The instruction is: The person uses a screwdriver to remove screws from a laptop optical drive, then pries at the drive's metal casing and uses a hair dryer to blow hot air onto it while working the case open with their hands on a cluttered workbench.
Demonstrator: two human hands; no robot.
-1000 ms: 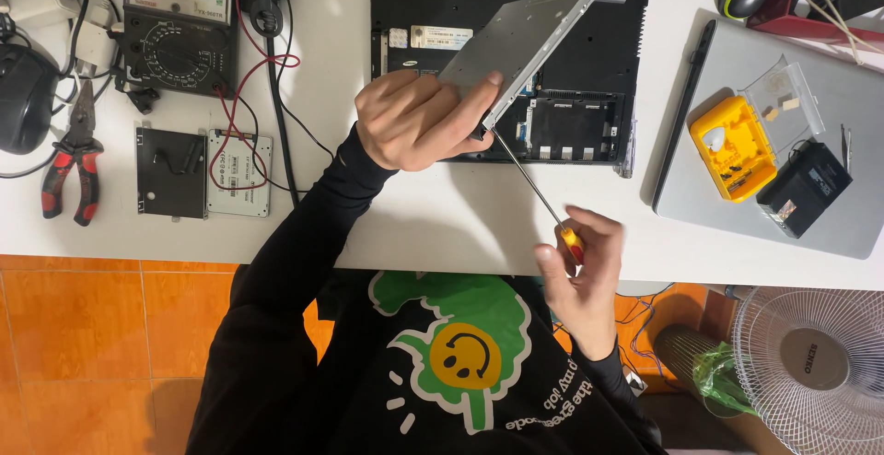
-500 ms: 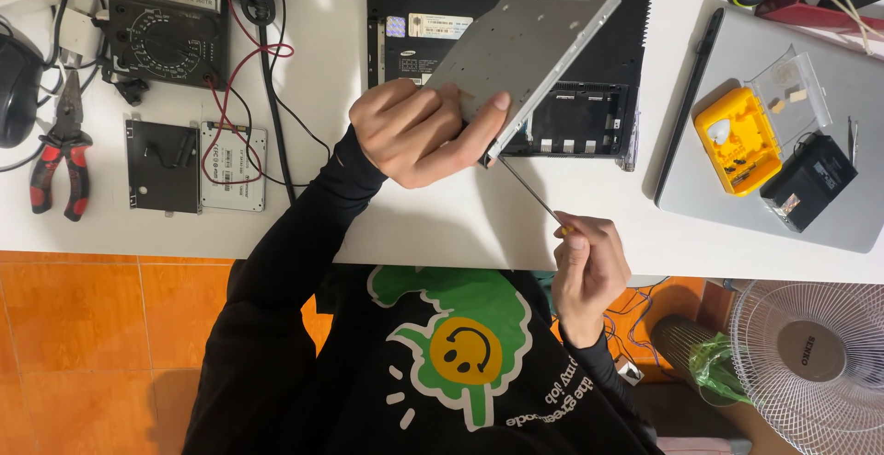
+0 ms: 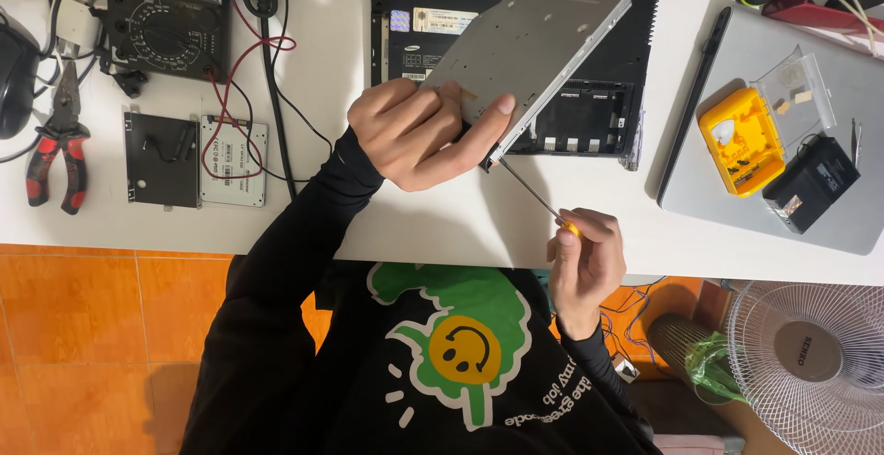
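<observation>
My left hand (image 3: pixel 419 133) grips a flat silver optical drive (image 3: pixel 539 45) by its near corner and holds it tilted above an open black laptop base (image 3: pixel 589 114). My right hand (image 3: pixel 585 257) is closed around the yellow handle of a thin screwdriver (image 3: pixel 529 188). The screwdriver's tip touches the near edge of the drive, just beside my left thumb. Both hands hover at the front edge of the white table (image 3: pixel 433 225).
At the left lie red-handled pliers (image 3: pixel 57 142), a black multimeter (image 3: pixel 166 13) with red and black leads, a black bracket (image 3: pixel 162 158) and a small flat drive (image 3: pixel 234 162). At the right a grey laptop (image 3: pixel 792 225) carries a yellow parts case (image 3: pixel 741 142) and a black box (image 3: pixel 810 181). A white fan (image 3: pixel 810 363) stands on the floor.
The view has shifted slightly. My left hand has raised and tilted the silver drive a little more. My right hand has moved up toward the drive with the screwdriver.
</observation>
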